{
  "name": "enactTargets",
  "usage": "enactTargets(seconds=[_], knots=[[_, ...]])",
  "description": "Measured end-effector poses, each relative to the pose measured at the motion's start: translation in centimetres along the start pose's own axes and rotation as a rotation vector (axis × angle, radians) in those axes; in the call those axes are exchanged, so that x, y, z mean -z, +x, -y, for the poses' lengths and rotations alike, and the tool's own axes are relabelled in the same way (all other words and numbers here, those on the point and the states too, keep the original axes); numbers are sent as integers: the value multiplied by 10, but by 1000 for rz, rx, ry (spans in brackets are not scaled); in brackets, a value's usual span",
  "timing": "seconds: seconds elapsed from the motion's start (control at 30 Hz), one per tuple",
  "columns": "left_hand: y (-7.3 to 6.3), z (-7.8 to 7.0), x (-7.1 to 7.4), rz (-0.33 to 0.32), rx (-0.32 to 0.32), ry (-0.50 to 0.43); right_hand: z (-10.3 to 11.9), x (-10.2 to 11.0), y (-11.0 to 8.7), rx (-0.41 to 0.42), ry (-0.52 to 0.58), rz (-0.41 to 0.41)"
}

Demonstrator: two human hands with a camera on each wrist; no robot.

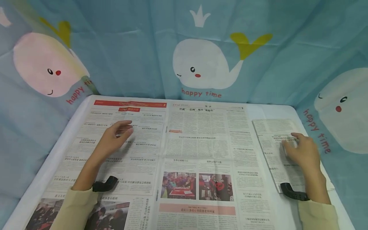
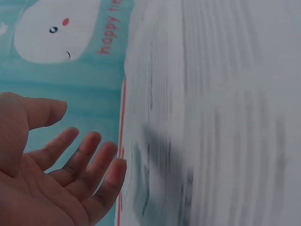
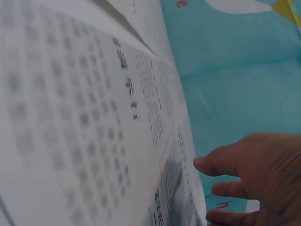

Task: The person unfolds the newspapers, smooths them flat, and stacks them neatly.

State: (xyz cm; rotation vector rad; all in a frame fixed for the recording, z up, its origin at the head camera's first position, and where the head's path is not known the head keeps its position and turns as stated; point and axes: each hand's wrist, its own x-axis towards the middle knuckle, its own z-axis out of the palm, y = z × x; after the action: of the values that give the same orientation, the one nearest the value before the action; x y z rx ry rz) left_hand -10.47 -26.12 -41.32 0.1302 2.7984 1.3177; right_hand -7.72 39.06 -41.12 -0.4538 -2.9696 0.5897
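Note:
An unfolded newspaper lies flat over most of the white table, with red headings and several photos. My left hand hovers above its left page, fingers loosely bent and nothing between them. The left wrist view shows the same hand, palm visible and fingers spread apart. On the right lies a folded newspaper, smaller and thicker. Over that one is my right hand, thumb and fingers apart, holding nothing. In the right wrist view this hand appears beside the printed paper.
A blue curtain printed with white whales hangs behind and around the table. The white tabletop shows along the edges of the papers. A black band sits on the left wrist, another on the right.

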Motion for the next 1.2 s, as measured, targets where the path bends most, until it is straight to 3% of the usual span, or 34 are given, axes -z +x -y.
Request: enactTargets(seconds=[0.33,0.57,0.9,1.2], knots=[[2,-11,-24,99,36,-113,-21,2,8,-14,6,58],[3,-13,-27,131,47,-141,-28,8,7,-93,-7,139],[5,-10,-24,160,32,-185,-32,16,5,-188,0,196],[5,-9,-29,184,33,-231,-44,23,6,-146,22,215]])
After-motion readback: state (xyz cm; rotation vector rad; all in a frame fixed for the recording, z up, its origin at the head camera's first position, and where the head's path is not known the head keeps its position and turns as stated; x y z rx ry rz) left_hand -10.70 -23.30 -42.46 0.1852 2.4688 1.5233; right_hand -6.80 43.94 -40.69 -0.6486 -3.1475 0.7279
